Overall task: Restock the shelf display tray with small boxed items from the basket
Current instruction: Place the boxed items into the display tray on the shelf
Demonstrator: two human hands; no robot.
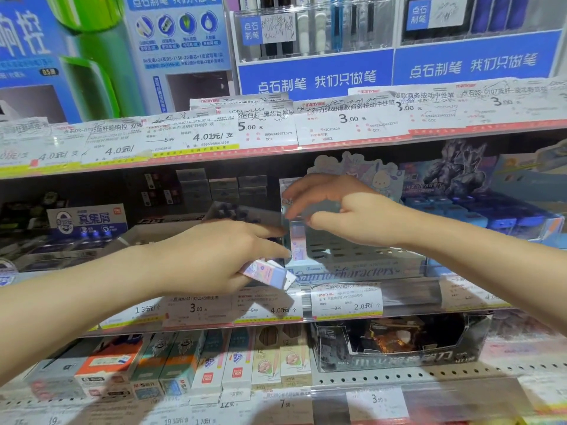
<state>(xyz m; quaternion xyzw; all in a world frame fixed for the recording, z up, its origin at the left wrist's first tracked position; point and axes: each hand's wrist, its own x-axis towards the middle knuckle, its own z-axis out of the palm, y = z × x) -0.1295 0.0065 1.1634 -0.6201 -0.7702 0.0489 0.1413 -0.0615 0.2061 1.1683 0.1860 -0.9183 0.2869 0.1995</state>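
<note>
Pastel pink-and-lilac small boxes (270,273) are gripped in the left hand (214,256); the right hand (352,216), fingers (294,191) spread, is held above the pale-blue perforated display tray (352,256).

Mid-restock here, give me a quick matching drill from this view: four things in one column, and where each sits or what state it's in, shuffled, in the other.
Things:
1. left hand
2. right hand
3. display tray
4. pencil boxes

Places or states:
A. middle shelf, mostly unfilled, one pastel box standing at its left end
B. bottom shelf, standing in a row
C. holds small pastel boxes at the tray's front left corner
D. raised over the tray, fingers curled downward

Pairs: 1-C, 2-D, 3-A, 4-B
</note>
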